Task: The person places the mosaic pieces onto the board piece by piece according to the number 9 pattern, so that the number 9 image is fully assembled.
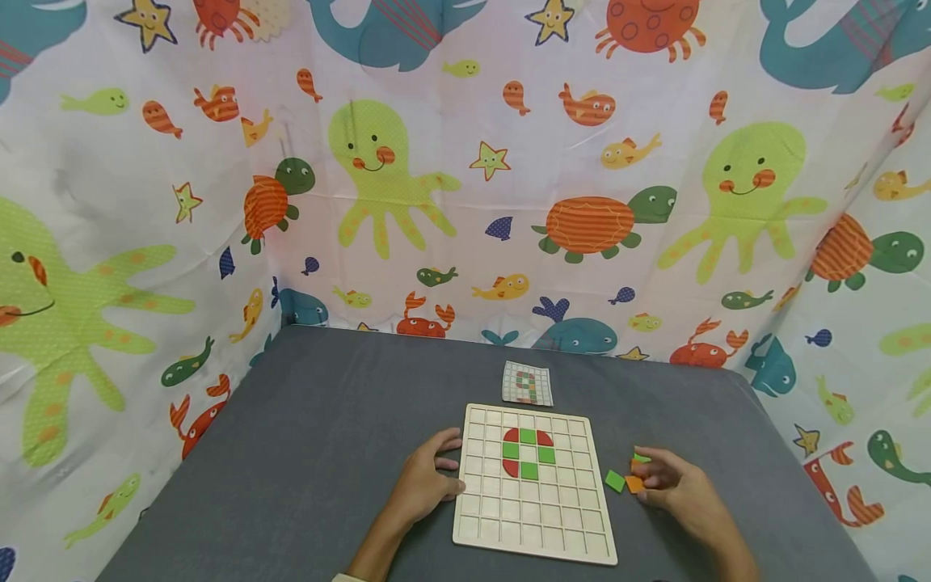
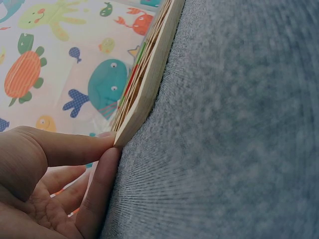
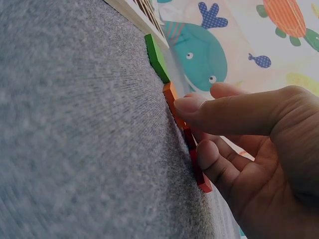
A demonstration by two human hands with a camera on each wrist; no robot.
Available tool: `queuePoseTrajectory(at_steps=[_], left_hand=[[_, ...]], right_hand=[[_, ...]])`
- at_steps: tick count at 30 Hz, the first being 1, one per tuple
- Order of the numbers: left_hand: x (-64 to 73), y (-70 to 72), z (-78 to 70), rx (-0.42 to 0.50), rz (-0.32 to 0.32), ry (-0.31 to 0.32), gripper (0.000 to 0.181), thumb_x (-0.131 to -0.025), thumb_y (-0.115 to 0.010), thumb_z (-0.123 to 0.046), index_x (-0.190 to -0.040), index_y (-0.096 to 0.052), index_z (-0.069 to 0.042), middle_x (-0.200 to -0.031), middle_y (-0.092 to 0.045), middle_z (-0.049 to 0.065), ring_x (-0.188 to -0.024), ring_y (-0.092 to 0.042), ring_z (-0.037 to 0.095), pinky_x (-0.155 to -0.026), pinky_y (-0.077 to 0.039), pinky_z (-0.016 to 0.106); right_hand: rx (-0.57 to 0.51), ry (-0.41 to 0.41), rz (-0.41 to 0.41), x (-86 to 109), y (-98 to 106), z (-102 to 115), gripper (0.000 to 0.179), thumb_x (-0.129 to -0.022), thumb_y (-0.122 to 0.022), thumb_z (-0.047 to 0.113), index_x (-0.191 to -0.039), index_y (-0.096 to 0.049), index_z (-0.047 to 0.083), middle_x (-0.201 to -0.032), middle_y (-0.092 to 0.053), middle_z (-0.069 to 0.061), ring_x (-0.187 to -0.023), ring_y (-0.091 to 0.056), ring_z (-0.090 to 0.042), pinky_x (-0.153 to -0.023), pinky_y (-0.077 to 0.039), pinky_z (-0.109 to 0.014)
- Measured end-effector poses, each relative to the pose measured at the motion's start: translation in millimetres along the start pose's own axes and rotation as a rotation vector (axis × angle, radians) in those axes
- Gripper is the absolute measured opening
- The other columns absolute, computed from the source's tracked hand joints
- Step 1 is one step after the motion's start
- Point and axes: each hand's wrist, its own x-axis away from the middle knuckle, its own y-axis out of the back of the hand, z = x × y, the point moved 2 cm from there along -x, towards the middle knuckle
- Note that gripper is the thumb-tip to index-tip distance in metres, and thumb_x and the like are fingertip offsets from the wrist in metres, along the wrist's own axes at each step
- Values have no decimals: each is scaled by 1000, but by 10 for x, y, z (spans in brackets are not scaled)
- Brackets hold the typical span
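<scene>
A: what're the hands on?

B: left hand (image 1: 423,478) pinches the left edge of a pale wooden grid board (image 1: 538,511), near side. Right hand (image 1: 682,490) is half-curled at a flat orange square tile (image 1: 634,484), can't tell if gripping.

A: and around?

B: dark grey tabletop (image 1: 349,420), white sea-creature curtain (image 1: 465,121) beyond. Flat green square tile (image 1: 615,482) right of board, patterned paper-like card (image 1: 527,383) past its far edge.

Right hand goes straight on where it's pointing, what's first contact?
Right hand probably meets an orange tile first, though depth is unclear and they may be touching. Beyond: green tile, then board.
</scene>
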Motion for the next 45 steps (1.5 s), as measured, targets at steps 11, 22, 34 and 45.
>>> queuePoseTrajectory(at_steps=[11, 22, 34, 45], left_hand=[[-5, 0, -8, -1, -2, 15, 86, -75, -81, 16, -153, -54, -7, -147, -61, 17, -113, -66, 30, -65, -63, 37], [-11, 3, 13, 0, 3, 11, 85, -76, -80, 15, -153, -54, -7, -147, -61, 18, -113, -66, 29, -65, -63, 35], [1, 9, -2, 13, 15, -1, 86, -75, -80, 17, -153, -53, -5, -148, -60, 20, -113, -66, 32, -66, -63, 39], [-12, 9, 14, -1, 7, 1, 85, -75, -80, 16, -154, -53, -6, -148, -61, 19, -112, -66, 29, -65, -62, 35]], right_hand=[[34, -38, -11, -34, -5, -28, 66, -79, -86, -9, -140, -63, -4, -107, -75, -12, -89, -66, -21, -69, -56, -22], [65, -15, -36, -28, 3, -24, 60, -80, -88, -4, -137, -66, -4, -103, -77, -11, -84, -66, -18, -67, -54, -22], [-21, 49, -25, -17, -106, 117, 64, -86, -89, 13, -142, -62, 0, -114, -76, -13, -87, -71, -16, -72, -58, -23], [-61, 109, 17, -18, -293, 365, 59, -86, -88, 14, -140, -66, 5, -113, -78, -9, -90, -71, -15, -78, -58, -24]])
